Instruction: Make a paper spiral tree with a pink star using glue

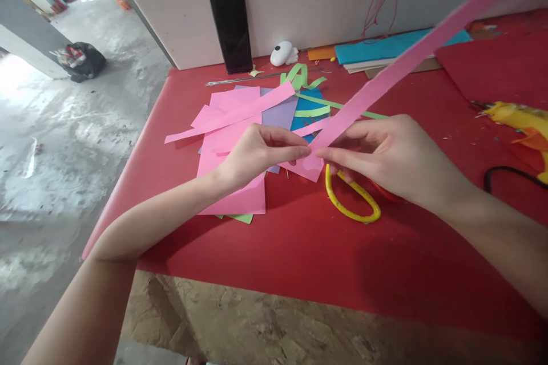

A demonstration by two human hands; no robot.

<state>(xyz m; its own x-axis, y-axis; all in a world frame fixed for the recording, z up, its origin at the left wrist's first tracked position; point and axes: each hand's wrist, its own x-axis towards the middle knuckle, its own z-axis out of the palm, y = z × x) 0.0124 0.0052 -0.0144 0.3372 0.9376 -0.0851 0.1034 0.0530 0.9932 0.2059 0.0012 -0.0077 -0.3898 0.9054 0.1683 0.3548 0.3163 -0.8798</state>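
A long pink paper strip (pixel 385 74) slants up to the right, its lower end between my two hands. My left hand (pixel 261 151) pinches that end between thumb and fingertips. From the right, my right hand (pixel 381 148) pinches the same end, thumb close to the other hand's fingertips. Pink paper sheets (pixel 233 182) lie beneath and left of the hands, with another pink strip (pixel 252 108) across them. Scissors with a yellow handle loop (pixel 353 214) rest under my right hand, which hides part of them. Purple paper (pixel 278 111) and blue paper (pixel 308 105) show behind.
A black phone (pixel 231 23) leans against the white wall, beside a small white object (pixel 283 53). Curled green strips (pixel 299 77) lie behind the papers. A yellow glue gun (pixel 514 117) with a black cord sits at right. The red table (pixel 274 256) ends at left and front.
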